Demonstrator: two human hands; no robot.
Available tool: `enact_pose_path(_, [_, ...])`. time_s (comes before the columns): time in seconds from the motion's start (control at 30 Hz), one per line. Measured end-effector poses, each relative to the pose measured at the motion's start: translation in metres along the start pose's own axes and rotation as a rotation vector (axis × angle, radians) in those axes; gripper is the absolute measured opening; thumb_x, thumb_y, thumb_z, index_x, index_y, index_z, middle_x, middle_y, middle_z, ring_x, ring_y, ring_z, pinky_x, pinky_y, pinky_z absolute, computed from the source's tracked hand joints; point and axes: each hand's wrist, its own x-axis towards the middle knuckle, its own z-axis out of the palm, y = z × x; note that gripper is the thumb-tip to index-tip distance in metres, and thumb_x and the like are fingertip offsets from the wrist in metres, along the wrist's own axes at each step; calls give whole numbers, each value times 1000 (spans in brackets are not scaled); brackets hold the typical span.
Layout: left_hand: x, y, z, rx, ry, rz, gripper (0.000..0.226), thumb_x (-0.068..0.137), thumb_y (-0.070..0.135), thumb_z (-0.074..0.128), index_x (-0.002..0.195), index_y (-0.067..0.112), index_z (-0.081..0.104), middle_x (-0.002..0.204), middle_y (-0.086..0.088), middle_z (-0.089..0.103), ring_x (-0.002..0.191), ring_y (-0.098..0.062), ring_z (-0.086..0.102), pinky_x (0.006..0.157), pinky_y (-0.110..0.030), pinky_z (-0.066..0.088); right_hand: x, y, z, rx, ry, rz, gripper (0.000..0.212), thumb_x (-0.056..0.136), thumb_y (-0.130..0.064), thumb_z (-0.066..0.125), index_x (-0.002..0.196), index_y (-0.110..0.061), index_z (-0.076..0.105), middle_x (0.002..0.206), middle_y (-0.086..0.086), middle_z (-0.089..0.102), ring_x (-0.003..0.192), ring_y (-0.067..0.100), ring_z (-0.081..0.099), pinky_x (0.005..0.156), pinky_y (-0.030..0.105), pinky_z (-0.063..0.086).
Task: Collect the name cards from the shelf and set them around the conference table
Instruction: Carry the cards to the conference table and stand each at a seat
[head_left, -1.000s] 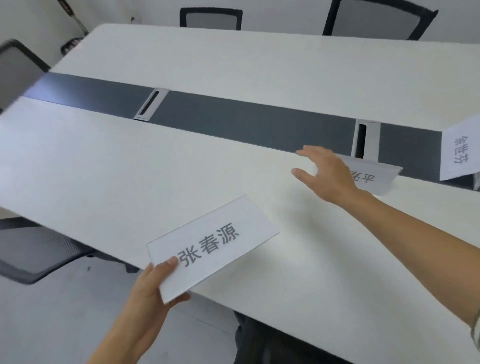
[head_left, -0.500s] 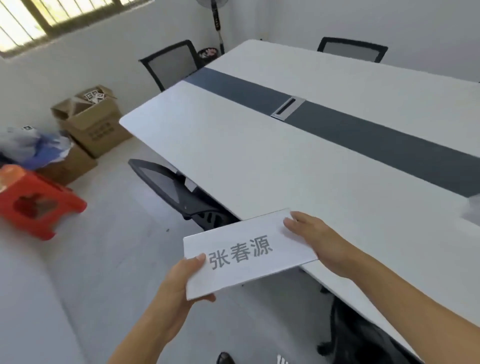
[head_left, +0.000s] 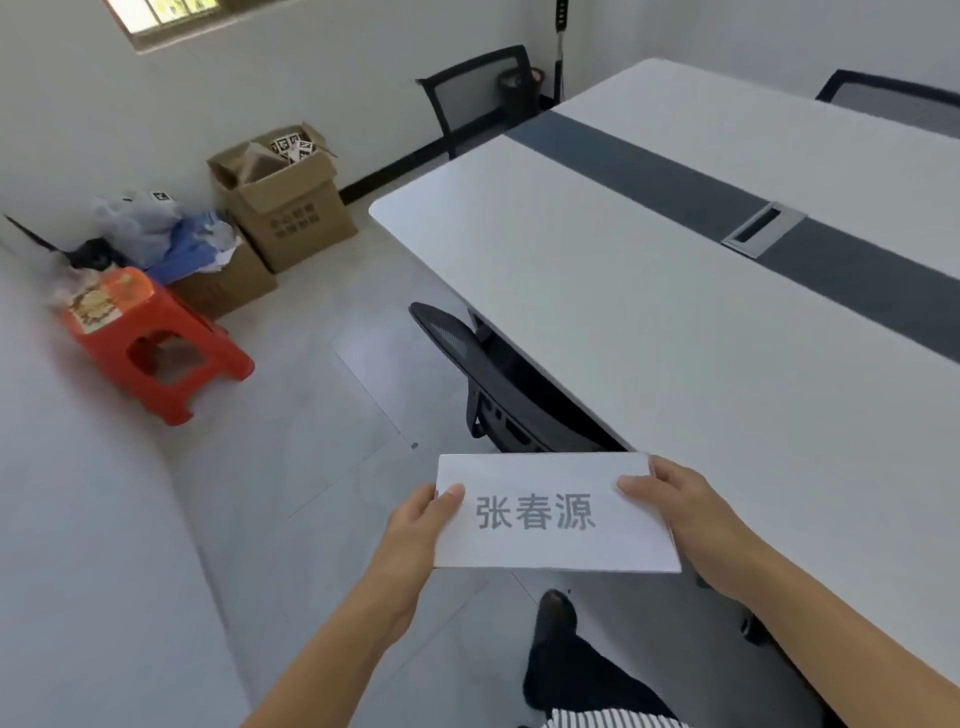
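both hands hold one name card (head_left: 556, 514) by its short ends. the left hand (head_left: 415, 530) pinches the left end: thumb flat on the printed face, fingers hidden behind the card. the right hand (head_left: 691, 514) pinches the right end the same way, thumb on the face near the upper corner, fingers curled round the edge behind it. the card is white and level from left to right, its printed face turned up toward the camera, showing three grey characters.

the card is held in the air in front of the body, at the near long edge of the conference table (head_left: 649, 322). its right end overlaps that edge in the view; whether it touches the tabletop cannot be told.

the tabletop is white, with a dark strip (head_left: 727, 197) along its middle and a grey cable port (head_left: 763, 236) set into the strip. a black mesh chair (head_left: 498, 384) is pushed under the near edge, just beyond the card. a second chair (head_left: 478, 98) stands at the far short end, and a third (head_left: 893, 98) at the far long side.

below the card, a dark shoe (head_left: 558, 613) rests on the grey floor. well apart to the left stands a red stool (head_left: 156, 343), with cardboard boxes (head_left: 291, 208) and bags (head_left: 150, 228) beyond it against the wall.
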Motion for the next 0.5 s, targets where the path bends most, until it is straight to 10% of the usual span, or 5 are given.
enact_pose_path(0.5, [212,201,-12,346,-317,258,21,97,30,47,114,23,57,99,0,75,87,-13,71,71,-23,53,210,-161,-10,-511,-257,-10,34,76,-44,76,100,-23,65,100,-5,76,87,11,74,81,40,60])
